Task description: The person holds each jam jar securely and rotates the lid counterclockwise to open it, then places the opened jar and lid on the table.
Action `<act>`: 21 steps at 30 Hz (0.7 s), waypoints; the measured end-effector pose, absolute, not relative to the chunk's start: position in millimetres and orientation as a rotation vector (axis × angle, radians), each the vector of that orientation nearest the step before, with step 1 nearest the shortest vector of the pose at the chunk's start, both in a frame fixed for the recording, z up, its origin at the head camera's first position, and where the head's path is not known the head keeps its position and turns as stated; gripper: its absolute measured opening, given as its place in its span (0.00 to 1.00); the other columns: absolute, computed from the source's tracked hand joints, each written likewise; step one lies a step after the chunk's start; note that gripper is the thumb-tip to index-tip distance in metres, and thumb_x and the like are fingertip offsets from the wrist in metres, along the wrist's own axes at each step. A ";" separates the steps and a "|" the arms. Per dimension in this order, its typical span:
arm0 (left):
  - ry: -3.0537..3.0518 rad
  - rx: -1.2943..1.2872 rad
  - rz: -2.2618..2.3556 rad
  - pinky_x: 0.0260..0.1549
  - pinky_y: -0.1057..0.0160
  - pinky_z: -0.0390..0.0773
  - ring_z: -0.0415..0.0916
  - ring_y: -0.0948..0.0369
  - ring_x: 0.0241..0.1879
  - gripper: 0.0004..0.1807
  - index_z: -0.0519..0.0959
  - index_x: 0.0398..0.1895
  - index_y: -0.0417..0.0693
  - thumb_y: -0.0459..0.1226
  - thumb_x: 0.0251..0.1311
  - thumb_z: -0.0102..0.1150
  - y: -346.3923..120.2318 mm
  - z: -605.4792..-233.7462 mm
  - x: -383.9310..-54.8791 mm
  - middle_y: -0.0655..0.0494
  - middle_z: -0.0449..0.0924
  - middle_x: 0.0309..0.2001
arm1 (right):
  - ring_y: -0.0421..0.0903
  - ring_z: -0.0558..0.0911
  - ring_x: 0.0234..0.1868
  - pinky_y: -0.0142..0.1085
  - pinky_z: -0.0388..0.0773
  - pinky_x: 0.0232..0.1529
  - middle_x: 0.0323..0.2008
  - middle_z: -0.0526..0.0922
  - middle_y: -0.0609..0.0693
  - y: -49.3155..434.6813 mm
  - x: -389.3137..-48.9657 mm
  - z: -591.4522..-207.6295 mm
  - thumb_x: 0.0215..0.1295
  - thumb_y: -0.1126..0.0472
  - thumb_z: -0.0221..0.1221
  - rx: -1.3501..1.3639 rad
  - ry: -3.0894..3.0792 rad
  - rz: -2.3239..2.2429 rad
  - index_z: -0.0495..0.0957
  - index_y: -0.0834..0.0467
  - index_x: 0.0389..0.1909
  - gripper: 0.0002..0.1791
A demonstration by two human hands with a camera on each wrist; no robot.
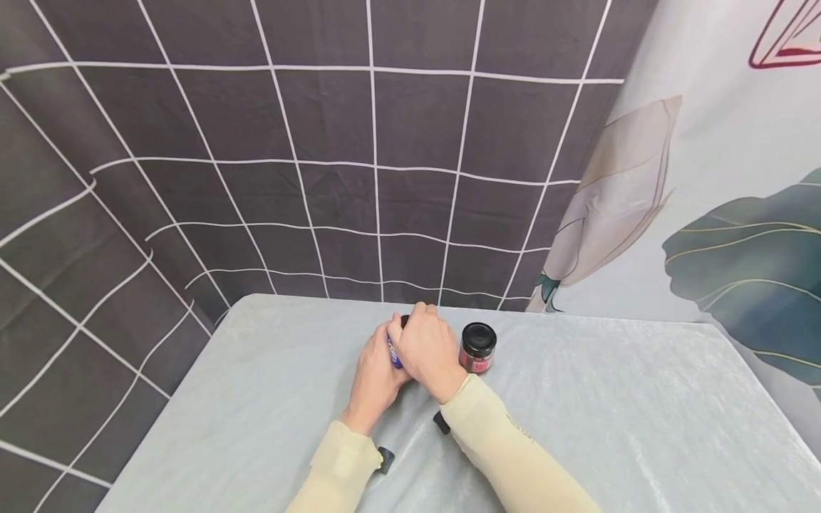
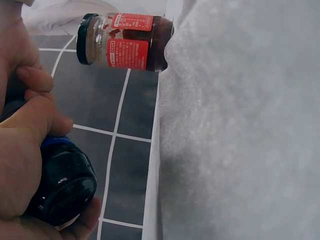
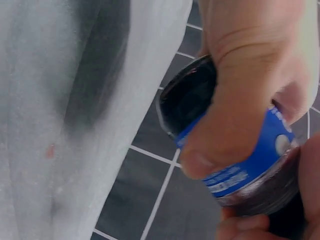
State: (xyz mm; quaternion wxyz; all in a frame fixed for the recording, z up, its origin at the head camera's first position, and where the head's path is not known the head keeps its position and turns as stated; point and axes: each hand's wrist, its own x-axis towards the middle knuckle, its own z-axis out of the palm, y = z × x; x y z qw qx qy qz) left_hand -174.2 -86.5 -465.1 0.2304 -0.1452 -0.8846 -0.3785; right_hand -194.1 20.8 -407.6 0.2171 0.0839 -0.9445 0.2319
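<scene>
My left hand (image 1: 373, 377) grips a dark glass jar with a blue label (image 3: 272, 150), its thumb lying across the label in the right wrist view. The jar is held tilted above the table, and its dark base shows in the left wrist view. My right hand (image 1: 430, 349) holds the black lid end (image 3: 289, 219), with fingers curled around it. Much of the lid is hidden by the fingers. Just right of the hands stands a second jar (image 1: 477, 349), upright with a black lid; red labels and dark contents show in the left wrist view.
A pale grey cloth covers the table (image 1: 609, 413). Behind it hangs a dark curtain with white grid lines (image 1: 333, 128), and to the right a white curtain with large leaf patterns (image 1: 737, 263). Black straps (image 1: 385, 460) sit at both wrists.
</scene>
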 end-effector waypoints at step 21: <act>-2.443 -0.360 -1.097 0.46 0.48 0.79 0.81 0.47 0.45 0.41 0.73 0.58 0.32 0.42 0.42 0.80 -91.7 -462.6 -177.0 0.42 0.82 0.46 | 0.53 0.76 0.22 0.46 0.75 0.24 0.25 0.73 0.52 22.8 -202.5 -411.6 0.60 0.47 0.56 0.236 -2.558 0.903 0.73 0.58 0.24 0.17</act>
